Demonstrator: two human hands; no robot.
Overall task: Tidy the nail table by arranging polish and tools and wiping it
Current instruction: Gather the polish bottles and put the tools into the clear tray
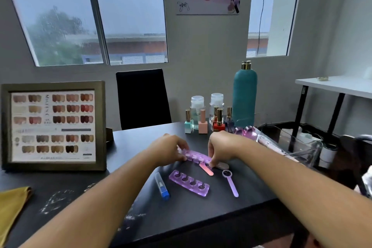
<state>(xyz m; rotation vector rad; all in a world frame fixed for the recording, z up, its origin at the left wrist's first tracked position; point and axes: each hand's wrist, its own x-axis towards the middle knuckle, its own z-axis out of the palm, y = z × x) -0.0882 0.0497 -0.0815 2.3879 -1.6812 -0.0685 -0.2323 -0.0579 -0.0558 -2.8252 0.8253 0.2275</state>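
Observation:
On the black table my left hand and my right hand both pinch a purple toe separator, one at each end. A second purple toe separator lies flat nearer to me. A pink nail file lies just under my right fingers. A blue-capped tool and a purple loop-ended stick lie beside them. Several polish bottles stand at the back. A yellow cloth sits at the left edge.
A framed colour chart stands at the left. A teal bottle and two clear pump bottles stand behind the polishes. A clear organiser sits at the right edge. White dust marks the table front. A black chair faces me.

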